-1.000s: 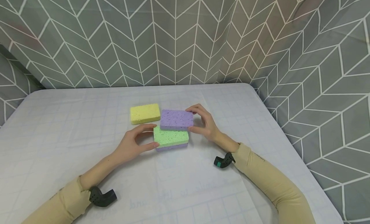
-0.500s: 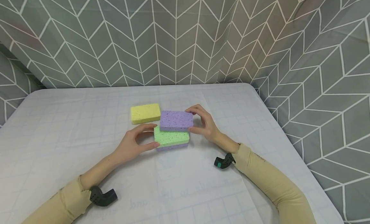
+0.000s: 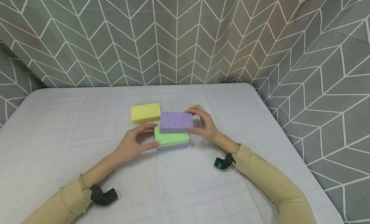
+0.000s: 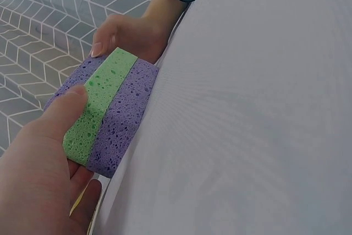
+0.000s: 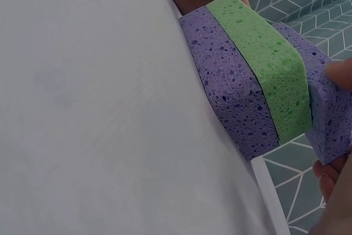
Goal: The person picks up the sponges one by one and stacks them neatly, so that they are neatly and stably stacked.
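Three sponges are stacked on the white table (image 3: 185, 192). At the bottom lies a purple sponge (image 5: 228, 89), mostly covered in the head view. On it sits a green sponge (image 3: 173, 139), gripped at its left end between the thumb and fingers of my left hand (image 3: 130, 145). My right hand (image 3: 207, 125) pinches the right end of another purple sponge (image 3: 175, 122), which overlaps the green one from above and sits farther back. In the right wrist view this upper sponge lies close against the green face, offset from the two below.
A yellow sponge (image 3: 145, 113) lies flat behind my left hand, near the upper purple sponge. Grey curtains (image 3: 185, 38) with white zigzag lines stand along the table's back and right edges. A black wrist device (image 3: 103, 196) sticks out at the left cuff.
The upper purple sponge has shifted slightly towards me over the green one, with my right hand still pinching it. My left hand and the yellow sponge have stayed nearly where they were.
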A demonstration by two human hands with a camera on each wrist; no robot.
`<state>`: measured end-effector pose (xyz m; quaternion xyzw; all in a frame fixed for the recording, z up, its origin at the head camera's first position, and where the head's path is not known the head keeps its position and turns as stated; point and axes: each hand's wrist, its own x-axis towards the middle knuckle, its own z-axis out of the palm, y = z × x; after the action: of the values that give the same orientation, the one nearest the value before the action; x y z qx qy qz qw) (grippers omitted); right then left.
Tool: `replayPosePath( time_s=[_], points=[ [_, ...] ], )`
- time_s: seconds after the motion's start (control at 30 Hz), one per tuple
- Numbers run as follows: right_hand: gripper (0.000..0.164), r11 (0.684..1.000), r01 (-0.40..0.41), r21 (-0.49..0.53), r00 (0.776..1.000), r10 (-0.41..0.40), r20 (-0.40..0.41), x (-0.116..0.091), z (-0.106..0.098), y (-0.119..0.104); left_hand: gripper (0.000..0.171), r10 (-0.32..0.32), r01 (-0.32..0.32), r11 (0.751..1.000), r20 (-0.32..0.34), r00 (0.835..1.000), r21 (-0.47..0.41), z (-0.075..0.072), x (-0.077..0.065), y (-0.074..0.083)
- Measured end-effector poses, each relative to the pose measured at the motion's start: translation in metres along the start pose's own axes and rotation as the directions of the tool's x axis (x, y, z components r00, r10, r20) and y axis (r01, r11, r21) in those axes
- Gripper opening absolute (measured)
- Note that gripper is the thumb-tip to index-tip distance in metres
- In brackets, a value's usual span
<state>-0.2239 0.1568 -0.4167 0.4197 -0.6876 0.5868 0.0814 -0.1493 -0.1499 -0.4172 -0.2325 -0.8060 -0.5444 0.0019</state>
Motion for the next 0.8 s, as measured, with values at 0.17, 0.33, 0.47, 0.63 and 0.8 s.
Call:
replayPosePath(
  time_s=[0.17, 0.33, 0.47, 0.63, 0.8],
  points=[
    [0.054, 1.000, 0.018, 0.011, 1.000, -0.018, 0.007, 0.0001, 0.0020, -0.0008, 0.063, 0.004, -0.004, 1.000, 0.004, 1.000, 0.004, -0.0004, 0.0005, -0.0008],
    [0.055, 1.000, 0.021, 0.011, 1.000, -0.022, 0.019, -0.0002, 0.0049, -0.0018, 0.063, 0.005, -0.005, 1.000, 0.006, 1.000, 0.005, -0.0005, 0.0010, -0.0014],
    [0.057, 1.000, 0.011, 0.008, 1.000, -0.011, 0.022, -0.0005, 0.0064, -0.0024, 0.062, 0.004, -0.004, 1.000, 0.006, 1.000, -0.004, -0.0008, 0.0013, -0.0015],
    [0.058, 1.000, 0.016, 0.011, 1.000, -0.017, 0.027, -0.0001, 0.0074, -0.0029, 0.062, -0.008, 0.008, 1.000, 0.006, 1.000, -0.001, -0.0015, 0.0010, -0.0011],
    [0.057, 0.999, 0.030, 0.014, 0.999, -0.031, 0.034, 0.0001, 0.0089, -0.0032, 0.063, -0.017, 0.017, 1.000, 0.009, 1.000, 0.003, -0.0021, 0.0010, 0.0001]
  ],
)
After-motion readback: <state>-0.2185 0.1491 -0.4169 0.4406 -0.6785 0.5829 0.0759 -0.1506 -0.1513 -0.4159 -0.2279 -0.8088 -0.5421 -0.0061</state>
